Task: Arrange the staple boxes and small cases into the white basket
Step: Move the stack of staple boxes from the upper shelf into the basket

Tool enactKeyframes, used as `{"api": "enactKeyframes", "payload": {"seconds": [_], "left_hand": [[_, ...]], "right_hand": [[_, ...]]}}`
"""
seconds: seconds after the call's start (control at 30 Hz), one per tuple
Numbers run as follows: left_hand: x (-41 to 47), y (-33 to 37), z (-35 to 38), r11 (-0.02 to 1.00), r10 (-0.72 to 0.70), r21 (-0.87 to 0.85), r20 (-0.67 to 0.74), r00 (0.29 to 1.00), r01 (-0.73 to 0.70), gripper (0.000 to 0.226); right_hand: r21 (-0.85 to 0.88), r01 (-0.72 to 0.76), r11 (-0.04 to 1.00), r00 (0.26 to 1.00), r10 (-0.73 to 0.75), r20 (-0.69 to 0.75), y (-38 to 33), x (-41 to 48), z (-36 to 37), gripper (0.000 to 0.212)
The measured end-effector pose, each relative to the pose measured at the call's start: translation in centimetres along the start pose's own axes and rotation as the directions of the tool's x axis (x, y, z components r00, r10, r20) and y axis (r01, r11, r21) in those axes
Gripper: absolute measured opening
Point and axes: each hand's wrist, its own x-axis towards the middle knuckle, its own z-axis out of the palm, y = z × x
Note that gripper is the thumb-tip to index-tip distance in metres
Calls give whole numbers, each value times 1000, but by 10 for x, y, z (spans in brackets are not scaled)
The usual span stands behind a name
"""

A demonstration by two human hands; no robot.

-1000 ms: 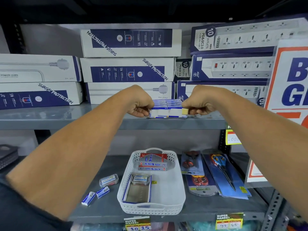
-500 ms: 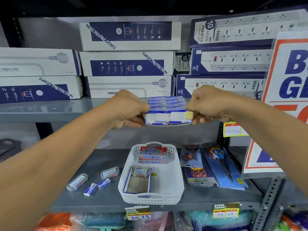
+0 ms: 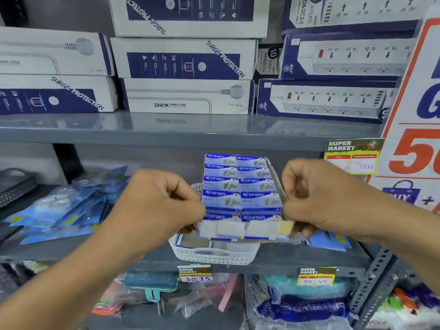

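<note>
I hold a flat tray pack of blue-and-white staple boxes (image 3: 241, 191) with both hands, just above the white basket (image 3: 215, 254). My left hand (image 3: 159, 206) grips its left edge and my right hand (image 3: 316, 198) grips its right edge. The pack tilts up toward me and shows two columns of small boxes. The white basket stands on the middle grey shelf, and the pack and my hands hide most of it; only its front rim and handle show. A box lid lies inside it at the front left.
Power strip boxes (image 3: 188, 96) are stacked on the upper grey shelf (image 3: 166, 129). Blue packets (image 3: 69, 215) lie left of the basket, more blue packets (image 3: 331, 241) to its right. A large orange-and-white sign (image 3: 414, 129) stands at right. Price tags (image 3: 195, 273) hang on the shelf edge.
Both hands have carried the staple pack down from the upper shelf edge to just over the basket. The view has dropped and moved closer to the middle shelf.
</note>
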Motion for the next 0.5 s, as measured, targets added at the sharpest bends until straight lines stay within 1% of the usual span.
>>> {"api": "enactKeyframes", "payload": {"seconds": [0.1, 0.2, 0.27, 0.33, 0.43, 0.5], "left_hand": [[-5, -21, 7, 998, -31, 59, -11, 999, 31, 11], [-5, -45, 19, 989, -59, 139, -5, 998, 59, 10], [1, -61, 28, 982, -58, 183, 3, 998, 56, 11], [13, -76, 36, 973, -51, 225, 17, 999, 46, 17], [38, -98, 46, 954, -62, 297, 47, 997, 45, 27], [60, -118, 53, 937, -62, 348, 74, 995, 33, 24]], "right_hand": [[-86, 17, 996, 999, -13, 48, 17, 0, 10, 24], [-170, -2, 985, 995, 18, 93, 40, 10, 21, 21], [-216, -12, 976, 991, 40, 126, 58, 22, 30, 21], [-264, -11, 964, 988, 52, 148, 75, 40, 38, 23], [-294, -49, 955, 988, 89, 126, 97, 66, 49, 28], [-325, -75, 943, 989, 112, 98, 115, 89, 57, 30]]}}
